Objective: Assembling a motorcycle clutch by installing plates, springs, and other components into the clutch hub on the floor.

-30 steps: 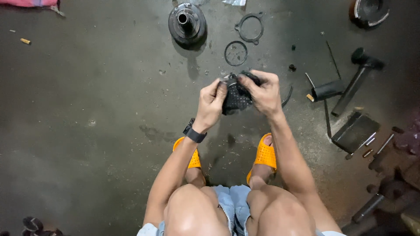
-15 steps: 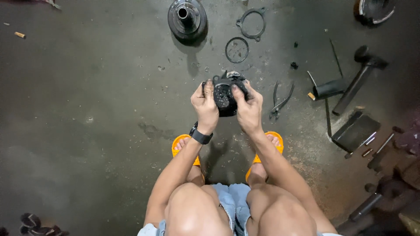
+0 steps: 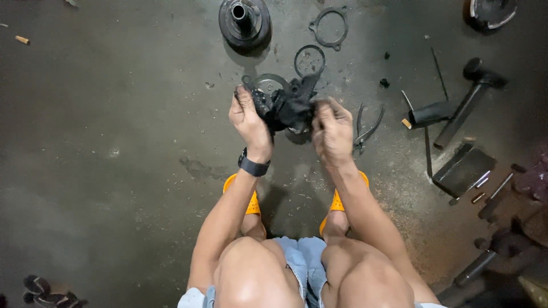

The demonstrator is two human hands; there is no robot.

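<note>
Both hands are wrapped around a greasy black metal part, left hand and right hand gripping opposite sides, probably to steady it. It's held up just this side of the round hub on the floor, pliers nearby.

Black wristwatch, orange clogs, denim shorts

**Greasy black part held over the floor**

A dark, oily metal part, lumpy and irregular in shape, is held up in the air above the stained concrete floor, just in front of the knees. It looks partly wrapped in a black rag. A thin grey metal ring shows at its upper left edge; whether the two are joined cannot be told.
</note>
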